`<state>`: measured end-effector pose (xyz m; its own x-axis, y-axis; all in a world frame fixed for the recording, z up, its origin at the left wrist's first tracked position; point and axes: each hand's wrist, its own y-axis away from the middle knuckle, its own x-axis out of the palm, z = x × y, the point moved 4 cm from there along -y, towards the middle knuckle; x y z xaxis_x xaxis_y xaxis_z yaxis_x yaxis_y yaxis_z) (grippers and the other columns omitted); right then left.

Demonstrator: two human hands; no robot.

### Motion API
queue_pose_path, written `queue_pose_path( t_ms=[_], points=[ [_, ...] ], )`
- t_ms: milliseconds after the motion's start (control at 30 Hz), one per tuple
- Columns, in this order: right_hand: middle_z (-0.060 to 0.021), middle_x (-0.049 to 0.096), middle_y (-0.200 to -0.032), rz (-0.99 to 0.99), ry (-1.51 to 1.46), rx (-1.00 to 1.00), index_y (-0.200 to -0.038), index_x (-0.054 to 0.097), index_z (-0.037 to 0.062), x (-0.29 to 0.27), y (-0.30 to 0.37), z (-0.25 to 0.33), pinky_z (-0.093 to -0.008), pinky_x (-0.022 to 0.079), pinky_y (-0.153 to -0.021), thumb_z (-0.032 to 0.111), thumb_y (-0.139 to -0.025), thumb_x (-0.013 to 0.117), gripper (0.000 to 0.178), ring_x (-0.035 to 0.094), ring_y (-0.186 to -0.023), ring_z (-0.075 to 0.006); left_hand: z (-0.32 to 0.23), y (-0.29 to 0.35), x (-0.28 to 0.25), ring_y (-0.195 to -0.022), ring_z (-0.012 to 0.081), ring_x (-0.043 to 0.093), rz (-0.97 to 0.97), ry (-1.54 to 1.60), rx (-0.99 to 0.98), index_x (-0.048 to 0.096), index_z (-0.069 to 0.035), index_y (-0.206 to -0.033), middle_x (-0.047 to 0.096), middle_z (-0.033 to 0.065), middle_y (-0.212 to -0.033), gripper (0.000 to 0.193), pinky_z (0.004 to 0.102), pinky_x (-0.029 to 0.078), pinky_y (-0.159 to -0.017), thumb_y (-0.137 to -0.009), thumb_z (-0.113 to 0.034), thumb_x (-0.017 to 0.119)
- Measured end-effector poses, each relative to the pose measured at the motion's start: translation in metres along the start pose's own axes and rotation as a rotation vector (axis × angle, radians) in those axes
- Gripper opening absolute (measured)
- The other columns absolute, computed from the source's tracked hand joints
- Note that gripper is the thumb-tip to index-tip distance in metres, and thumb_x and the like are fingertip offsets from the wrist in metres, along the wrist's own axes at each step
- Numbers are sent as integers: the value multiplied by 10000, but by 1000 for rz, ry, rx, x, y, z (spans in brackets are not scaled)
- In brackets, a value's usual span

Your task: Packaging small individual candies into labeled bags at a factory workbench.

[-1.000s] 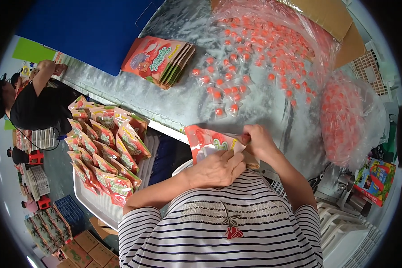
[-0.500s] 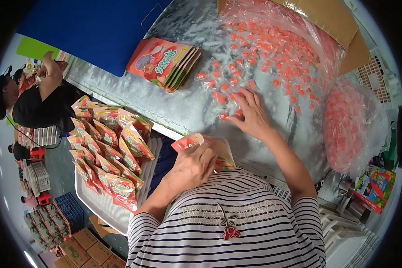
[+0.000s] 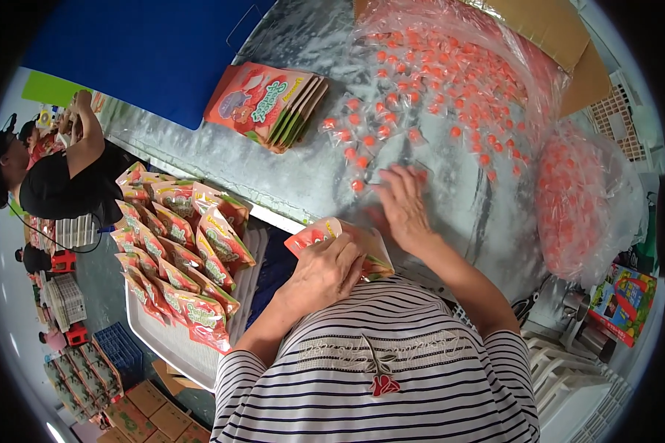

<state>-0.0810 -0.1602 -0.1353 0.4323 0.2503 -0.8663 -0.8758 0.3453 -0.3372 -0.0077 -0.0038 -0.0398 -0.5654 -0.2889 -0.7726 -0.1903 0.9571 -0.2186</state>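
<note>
My left hand (image 3: 326, 267) is closed around a red and kraft-coloured stand-up pouch (image 3: 319, 233), held upright against my striped shirt. Its opening faces up, but its inside is hidden. Just right of the pouch, low over the table, is my right hand (image 3: 406, 207), its fingers curled and blurred by motion. Red blurs of wrapped candies (image 3: 421, 176) show at its fingertips; how many it holds I cannot tell. Beyond that hand lie loose round red candies (image 3: 362, 161) in clear wrappers. A larger heap (image 3: 450, 88) spills from a plastic-lined carton (image 3: 550, 37).
A stack of flat pouches (image 3: 262, 107) lies at the back, beside a blue board (image 3: 126, 52). Filled pouches (image 3: 177, 244) stand in a white tray (image 3: 159, 336) at left. A clear bag of candies (image 3: 572, 203) sits at right. Another person (image 3: 67, 170) works at far left.
My right hand has drawn back from the loose candies toward the pouch, its fingers curling in. My left hand keeps hold of the pouch in nearly the same place.
</note>
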Motion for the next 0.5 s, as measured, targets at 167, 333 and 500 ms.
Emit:
queue_pose_path(
  t_ms=[167,333,500],
  points=[
    [-139,475,-1280,-12,102,-150,-1186,582,73,29,-3,6,-528,249,-1110,229,-768,671,455,390,-1264,-355,0,1,-1,-692,314,628,23,-6,-7,554,-13,-845,606,146,-856,174,374,511,-606,-739,-15,692],
    [-144,490,-1259,55,75,-133,-1149,588,53,-6,18,-8,-518,281,-1088,203,-780,663,405,411,-1244,-354,7,7,1,-673,341,606,-3,37,-36,544,-6,-872,571,157,-882,140,408,503,-589,-800,-66,649],
    [-160,549,-1224,-220,-373,303,-1171,566,-1,-55,29,-73,-389,374,-1015,128,-919,533,285,492,-1189,-320,7,2,4,-677,348,609,9,18,12,550,-4,-881,579,163,-898,141,403,509,-595,-798,-60,650]
  ],
)
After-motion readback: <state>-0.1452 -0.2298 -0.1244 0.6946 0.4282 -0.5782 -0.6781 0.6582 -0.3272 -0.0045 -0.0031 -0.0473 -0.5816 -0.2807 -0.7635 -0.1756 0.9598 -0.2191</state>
